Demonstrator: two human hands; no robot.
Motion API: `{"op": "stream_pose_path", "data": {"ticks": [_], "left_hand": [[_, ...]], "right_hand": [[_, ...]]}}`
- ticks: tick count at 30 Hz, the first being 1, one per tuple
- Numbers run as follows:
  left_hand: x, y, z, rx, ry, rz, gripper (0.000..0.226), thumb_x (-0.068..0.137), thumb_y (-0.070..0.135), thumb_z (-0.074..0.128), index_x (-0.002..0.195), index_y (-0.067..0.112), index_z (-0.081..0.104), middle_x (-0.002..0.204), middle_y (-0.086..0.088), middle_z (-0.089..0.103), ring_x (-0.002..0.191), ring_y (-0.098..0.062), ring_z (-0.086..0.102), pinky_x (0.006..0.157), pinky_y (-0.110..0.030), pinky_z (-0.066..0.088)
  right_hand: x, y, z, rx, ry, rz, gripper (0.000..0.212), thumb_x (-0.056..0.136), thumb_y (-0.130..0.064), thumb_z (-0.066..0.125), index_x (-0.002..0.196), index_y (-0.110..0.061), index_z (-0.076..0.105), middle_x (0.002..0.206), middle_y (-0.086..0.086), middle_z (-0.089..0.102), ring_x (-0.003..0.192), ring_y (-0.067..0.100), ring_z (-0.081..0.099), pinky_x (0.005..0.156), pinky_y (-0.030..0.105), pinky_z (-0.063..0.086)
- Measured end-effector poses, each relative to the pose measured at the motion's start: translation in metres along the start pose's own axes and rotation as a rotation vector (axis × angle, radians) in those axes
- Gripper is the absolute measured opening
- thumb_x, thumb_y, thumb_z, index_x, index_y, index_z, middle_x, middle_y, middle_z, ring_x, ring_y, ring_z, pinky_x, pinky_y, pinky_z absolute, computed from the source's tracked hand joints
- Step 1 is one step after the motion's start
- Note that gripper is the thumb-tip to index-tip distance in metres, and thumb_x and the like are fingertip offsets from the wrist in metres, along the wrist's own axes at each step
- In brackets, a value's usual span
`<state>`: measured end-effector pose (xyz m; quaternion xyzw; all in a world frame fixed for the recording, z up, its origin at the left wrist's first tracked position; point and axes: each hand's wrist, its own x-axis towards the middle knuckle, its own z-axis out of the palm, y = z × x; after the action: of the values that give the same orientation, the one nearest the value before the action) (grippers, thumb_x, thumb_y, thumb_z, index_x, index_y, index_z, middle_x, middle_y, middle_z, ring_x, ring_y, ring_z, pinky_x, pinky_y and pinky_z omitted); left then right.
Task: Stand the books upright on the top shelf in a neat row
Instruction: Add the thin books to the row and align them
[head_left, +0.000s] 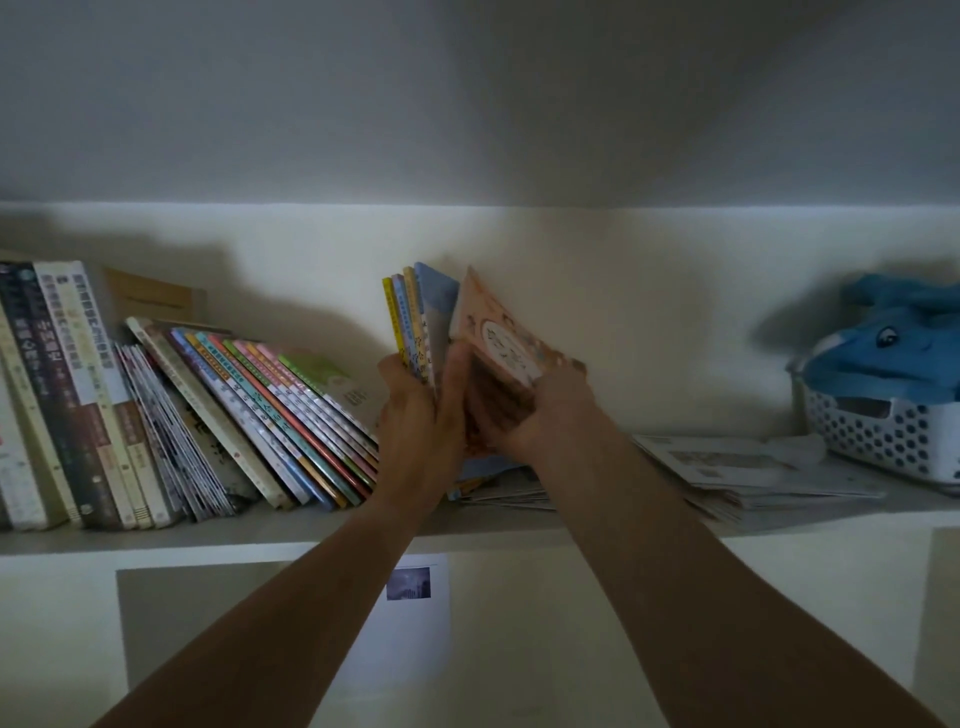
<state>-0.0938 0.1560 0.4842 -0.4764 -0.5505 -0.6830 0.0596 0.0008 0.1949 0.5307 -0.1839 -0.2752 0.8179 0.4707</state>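
On the top shelf (467, 525), the left hand (421, 410) grips thin upright books (415, 322); the right hand (540, 410) holds a tilted peach book (504, 338) beside them. Light, floppy and slippery, they are best pinched low near the spines.

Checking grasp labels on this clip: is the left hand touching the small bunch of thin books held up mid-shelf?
Touching. The head view shows the left hand gripping the bunch of thin books, its thumb and fingers curled round their lower edges.
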Motion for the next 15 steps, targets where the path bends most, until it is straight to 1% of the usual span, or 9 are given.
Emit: {"op": "stream_pose_path", "data": {"ticks": [2,4,6,8,9,11,12,14,15], "left_hand": [[0.001,0.004,0.001,-0.008,-0.004,-0.042,0.075,0.079,0.078,0.051,0.118,0.016,0.034,0.105,-0.001,0.066,0.087,-0.018,0.07,0.07,-0.033,0.059],[0.006,0.004,0.001,-0.037,0.053,-0.118,0.073,0.082,0.069,0.068,0.119,0.018,0.033,0.105,0.006,0.062,0.092,-0.018,0.067,0.076,-0.033,0.057],[0.012,0.0,0.003,-0.093,0.12,-0.165,0.062,0.087,0.046,0.079,0.119,0.017,0.035,0.101,0.012,0.059,0.095,-0.018,0.066,0.073,-0.031,0.054],[0.016,-0.005,0.005,-0.111,0.168,-0.142,0.054,0.088,0.031,0.078,0.118,0.014,0.037,0.1,0.013,0.059,0.096,-0.016,0.067,0.072,-0.03,0.055],[0.016,-0.006,0.006,-0.119,0.179,-0.12,0.052,0.089,0.028,0.078,0.118,0.014,0.037,0.1,0.014,0.059,0.095,-0.015,0.067,0.073,-0.033,0.058],[0.016,-0.007,0.011,-0.156,0.183,-0.092,0.051,0.088,0.028,0.078,0.117,0.015,0.037,0.103,0.015,0.06,0.096,-0.014,0.068,0.08,-0.041,0.063],[0.017,-0.007,0.012,-0.173,0.186,-0.09,0.051,0.088,0.029,0.078,0.116,0.016,0.038,0.103,0.014,0.061,0.095,-0.012,0.068,0.081,-0.044,0.064],[0.017,-0.003,0.013,-0.167,0.192,-0.088,0.05,0.088,0.029,0.079,0.113,0.016,0.037,0.101,0.015,0.06,0.091,-0.006,0.066,0.08,-0.043,0.063],[0.018,-0.002,0.011,-0.154,0.195,-0.075,0.05,0.088,0.028,0.079,0.112,0.016,0.037,0.101,0.015,0.06,0.09,-0.004,0.065,0.079,-0.041,0.063]], "right_hand": [[-0.001,0.011,0.002,-0.11,-0.007,0.001,0.022,0.105,-0.022,0.052,0.11,-0.007,0.068,0.089,0.012,0.072,0.072,0.024,0.069,0.068,0.038,0.061],[0.0,0.016,0.0,-0.256,0.018,0.071,0.018,0.104,-0.029,0.054,0.102,-0.014,0.064,0.061,0.004,0.063,0.036,0.015,0.057,0.039,0.02,0.047],[-0.003,0.015,-0.01,-0.494,-0.021,0.168,0.026,0.098,-0.042,0.061,0.087,-0.018,0.061,0.049,-0.002,0.054,0.028,0.01,0.042,0.034,0.012,0.033],[-0.009,0.007,-0.019,-0.799,-0.064,0.154,0.034,0.091,-0.047,0.069,0.08,-0.015,0.064,0.053,-0.002,0.061,0.037,0.009,0.046,0.037,0.014,0.036],[-0.012,-0.001,-0.025,-1.0,-0.047,0.016,0.036,0.086,-0.05,0.073,0.081,-0.014,0.067,0.057,-0.003,0.066,0.041,0.008,0.054,0.04,0.016,0.043],[-0.011,-0.021,-0.04,-1.388,0.077,-0.489,0.054,0.067,-0.064,0.079,0.097,-0.02,0.07,0.079,-0.003,0.074,0.068,0.01,0.069,0.063,0.027,0.059],[-0.009,-0.03,-0.045,-1.538,0.084,-0.68,0.073,0.057,-0.071,0.079,0.112,-0.026,0.065,0.099,-0.003,0.071,0.089,0.013,0.069,0.08,0.034,0.06],[-0.007,-0.04,-0.053,-1.714,-0.112,-0.664,0.112,0.049,-0.072,0.086,0.143,-0.039,0.035,0.127,0.0,0.048,0.121,0.021,0.051,0.105,0.039,0.048],[-0.003,-0.042,-0.055,-1.719,-0.231,-0.575,0.121,0.054,-0.064,0.091,0.151,-0.041,0.021,0.131,-0.001,0.04,0.126,0.018,0.045,0.109,0.031,0.041]]}}
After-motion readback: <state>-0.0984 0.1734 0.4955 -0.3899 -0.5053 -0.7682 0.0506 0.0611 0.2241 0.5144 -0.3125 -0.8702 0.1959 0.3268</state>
